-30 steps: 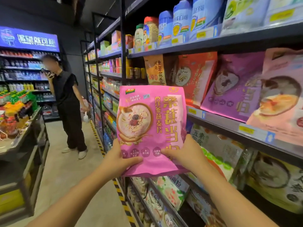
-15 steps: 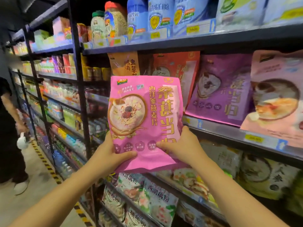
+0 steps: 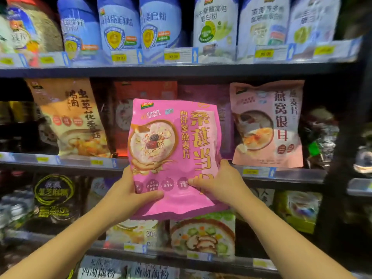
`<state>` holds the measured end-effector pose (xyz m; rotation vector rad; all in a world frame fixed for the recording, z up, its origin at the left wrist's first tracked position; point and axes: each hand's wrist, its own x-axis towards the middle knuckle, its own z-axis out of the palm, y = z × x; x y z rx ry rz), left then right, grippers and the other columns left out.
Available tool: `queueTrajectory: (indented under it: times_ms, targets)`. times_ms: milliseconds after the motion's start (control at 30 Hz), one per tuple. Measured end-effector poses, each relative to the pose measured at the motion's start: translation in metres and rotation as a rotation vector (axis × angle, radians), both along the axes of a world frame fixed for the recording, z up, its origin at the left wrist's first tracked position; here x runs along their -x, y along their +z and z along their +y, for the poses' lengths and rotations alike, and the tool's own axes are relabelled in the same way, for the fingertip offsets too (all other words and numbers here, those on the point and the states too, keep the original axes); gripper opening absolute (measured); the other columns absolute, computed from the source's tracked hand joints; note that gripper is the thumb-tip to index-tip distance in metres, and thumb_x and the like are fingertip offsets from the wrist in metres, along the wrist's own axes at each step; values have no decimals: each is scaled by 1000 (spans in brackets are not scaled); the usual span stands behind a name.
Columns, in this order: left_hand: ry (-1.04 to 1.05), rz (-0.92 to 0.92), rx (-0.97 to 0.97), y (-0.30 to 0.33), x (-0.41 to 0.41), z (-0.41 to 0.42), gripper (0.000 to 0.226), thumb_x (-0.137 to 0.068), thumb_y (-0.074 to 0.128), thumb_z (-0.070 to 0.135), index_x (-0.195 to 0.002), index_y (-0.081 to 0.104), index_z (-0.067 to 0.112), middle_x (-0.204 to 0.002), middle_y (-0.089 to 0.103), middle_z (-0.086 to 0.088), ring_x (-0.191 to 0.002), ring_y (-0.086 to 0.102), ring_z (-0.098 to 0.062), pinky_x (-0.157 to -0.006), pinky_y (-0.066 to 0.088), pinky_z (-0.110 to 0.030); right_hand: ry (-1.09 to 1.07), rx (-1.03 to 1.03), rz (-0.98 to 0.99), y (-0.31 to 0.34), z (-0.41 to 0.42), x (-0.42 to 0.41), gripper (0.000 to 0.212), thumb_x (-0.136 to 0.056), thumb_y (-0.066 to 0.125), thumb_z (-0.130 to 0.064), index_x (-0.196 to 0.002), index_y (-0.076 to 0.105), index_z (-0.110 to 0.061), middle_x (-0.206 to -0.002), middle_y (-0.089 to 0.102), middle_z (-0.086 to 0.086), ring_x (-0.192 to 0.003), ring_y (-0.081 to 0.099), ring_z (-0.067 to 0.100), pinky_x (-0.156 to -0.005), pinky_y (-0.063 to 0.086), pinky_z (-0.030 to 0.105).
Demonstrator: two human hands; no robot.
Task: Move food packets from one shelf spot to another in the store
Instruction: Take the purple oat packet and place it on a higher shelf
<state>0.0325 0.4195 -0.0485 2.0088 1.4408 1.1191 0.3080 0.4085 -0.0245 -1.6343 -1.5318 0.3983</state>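
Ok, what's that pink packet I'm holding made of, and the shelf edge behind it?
The pink food packet looks like thin glossy plastic film: it creases, bulges and catches light near the bottom fold. Both hands, left and right, dent it slightly in their grip. The dark shelf edge appears to be painted metal, matte, though blur leaves that uncertain.

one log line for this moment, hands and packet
left hand: grips pink packet lower left | right hand: grips its lower right | packet: upright, held before middle shelf | not yet set down
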Motion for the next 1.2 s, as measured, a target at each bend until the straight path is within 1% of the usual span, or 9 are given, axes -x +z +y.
queueTrajectory:
  times_ms: [167,267,367,433,600,700,933,1067,1200]
  targets:
    - [-97,-42,-31,7,-28,32,100,-52,86,77,-134,38,47,-125,62,28,-107,62,9,-87,49,-21,-21,-15,-17,7,19,-28,88,-57,90,-67,-119,58,-15,-111,69,1,-104,67,22,-87,58,43]
    - [-114,-73,-54,12,-40,50,97,-52,88,74,-132,41,47,-126,63,27,-112,62,6,-94,51,-28,15,-30,-24,14,32,-39,83,-60,89,-65,-121,63,-15,-111,72,4,-106,69,23,-90,58,44]
    - [-113,-71,-63,21,-45,64,89,-46,84,82,-120,43,53,-114,65,38,-103,62,16,-84,49,-20,-11,-60,-48,24,44,-47,85,-59,88,-68,-121,64,-16,-112,72,2,-105,68,21,-90,58,42]
    - [-135,-91,-74,28,-48,72,90,-48,86,81,-123,44,53,-116,62,43,-105,63,15,-87,52,-24,-35,-70,-54,30,50,-52,87,-57,86,-72,-118,65,-14,-109,72,3,-101,69,21,-87,58,42]
    - [-136,-77,-107,46,-53,91,92,-53,87,74,-128,43,44,-113,65,32,-100,58,22,-80,47,-16,-17,-71,-50,49,65,-57,89,-52,82,-75,-117,67,-16,-106,75,2,-98,72,21,-88,59,44]
    - [-148,-51,-141,58,-53,104,86,-57,86,69,-127,44,43,-112,65,32,-98,56,25,-76,44,-8,-4,-71,-45,59,76,-58,81,-46,78,-77,-105,73,-21,-88,79,-5,-83,75,12,-81,61,40]
    - [-205,-67,-156,85,-59,138,91,-60,88,63,-134,46,31,-122,64,21,-111,64,-3,-101,51,-38,6,-137,16,78,99,-67,39,-63,91,-59,-82,79,-28,-74,79,-10,-66,75,4,-68,56,30]
    - [-229,-20,-202,87,-62,158,85,-62,85,67,-127,42,33,-112,61,26,-96,60,16,-75,46,-7,-12,-125,-6,85,117,-70,36,-64,92,-57,-84,80,-29,-77,80,-8,-72,76,6,-79,61,36]
    - [-219,-8,-191,84,-69,181,72,-68,88,58,-116,45,26,-101,61,20,-79,58,15,-61,43,-9,-111,-111,31,78,132,-72,73,-55,94,-63,-101,74,-10,-85,80,0,-83,77,17,-87,61,45]
